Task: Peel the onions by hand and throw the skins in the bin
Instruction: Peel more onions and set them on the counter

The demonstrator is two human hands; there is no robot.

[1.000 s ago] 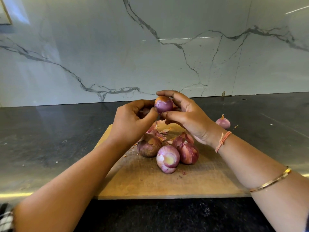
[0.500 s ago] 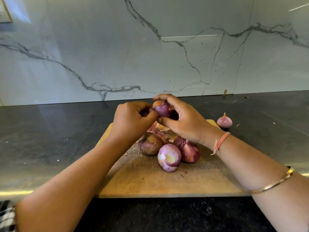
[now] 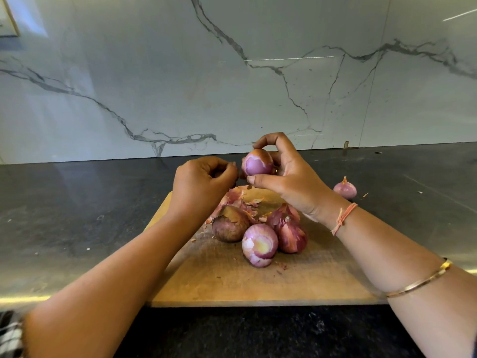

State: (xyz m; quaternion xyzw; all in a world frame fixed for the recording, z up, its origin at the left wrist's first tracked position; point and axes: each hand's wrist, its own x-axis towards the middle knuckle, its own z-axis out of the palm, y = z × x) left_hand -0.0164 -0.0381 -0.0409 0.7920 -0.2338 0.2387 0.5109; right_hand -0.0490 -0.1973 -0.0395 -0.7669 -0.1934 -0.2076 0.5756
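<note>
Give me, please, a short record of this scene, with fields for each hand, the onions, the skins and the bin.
Right hand: holds the held onion, partly peeled, above the board
Left hand: fingers curled beside it; a pinched skin cannot be confirmed
On board: brown onion, half-peeled onion, red-skinned onion
Loose skins: on the board, behind those onions
Lone onion: on the counter, right of the board
Bin: not in view

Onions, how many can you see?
5. One onion in the right hand; brown one, pale one and purple one on the board; lone one on the counter. Another may hide behind.
</note>
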